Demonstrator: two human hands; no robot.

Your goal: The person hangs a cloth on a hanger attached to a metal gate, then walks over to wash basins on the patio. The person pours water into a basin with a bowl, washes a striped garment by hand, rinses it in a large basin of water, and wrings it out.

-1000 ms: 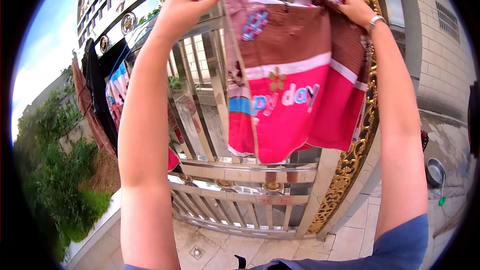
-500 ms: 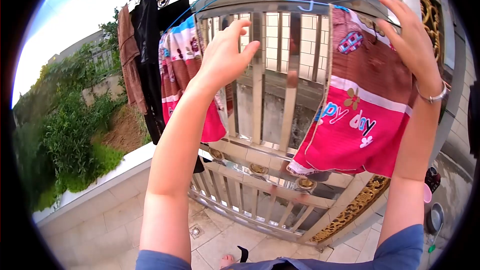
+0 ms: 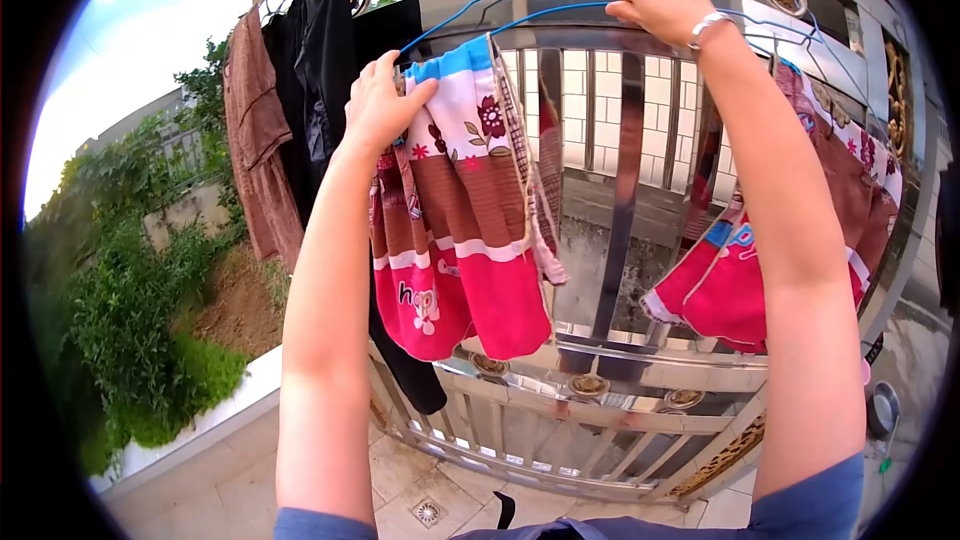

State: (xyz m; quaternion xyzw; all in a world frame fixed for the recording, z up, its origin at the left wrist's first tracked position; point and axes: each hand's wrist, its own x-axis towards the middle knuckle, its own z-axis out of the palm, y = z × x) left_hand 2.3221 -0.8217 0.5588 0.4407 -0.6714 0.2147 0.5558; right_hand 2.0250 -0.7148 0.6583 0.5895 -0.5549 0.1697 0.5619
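Note:
My left hand (image 3: 385,105) is closed at the upper left corner of a patterned pink, brown and white cloth (image 3: 470,210), which hangs from a blue hanger (image 3: 445,20). My right hand (image 3: 665,5) pinches the right end of that blue hanger, near the gate's top rail. To the right, partly behind my right forearm, a similar cloth (image 3: 850,180) hangs from another hanger.
A metal gate (image 3: 625,190) with gold medallions stands in front of me. Dark clothing (image 3: 315,60) and a brown garment (image 3: 255,140) hang at the left. Bushes (image 3: 130,320) grow beyond a low white ledge (image 3: 215,425). A metal basin (image 3: 884,410) sits at the lower right.
My hands have left the right-hand cloth and moved to the left one and its hanger. The view has turned left. Both hands, open half a second ago, are now closed.

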